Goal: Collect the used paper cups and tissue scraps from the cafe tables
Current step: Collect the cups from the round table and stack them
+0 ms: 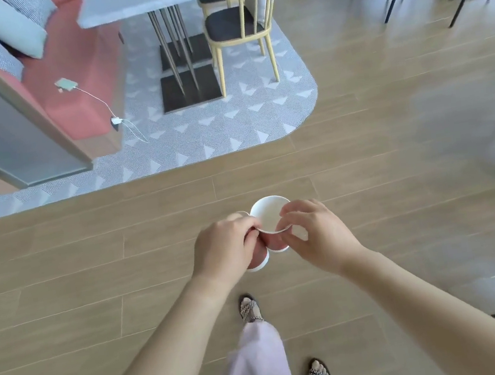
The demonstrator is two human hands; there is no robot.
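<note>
Sandalled feet [250, 309] on plank floor [361, 146]

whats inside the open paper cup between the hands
The open paper cup looks empty, only pale inner wall showing. Fingers of the right hand cover its near right rim.

no readable text, no labels, no brands, no numbers, no signs on any surface
</note>
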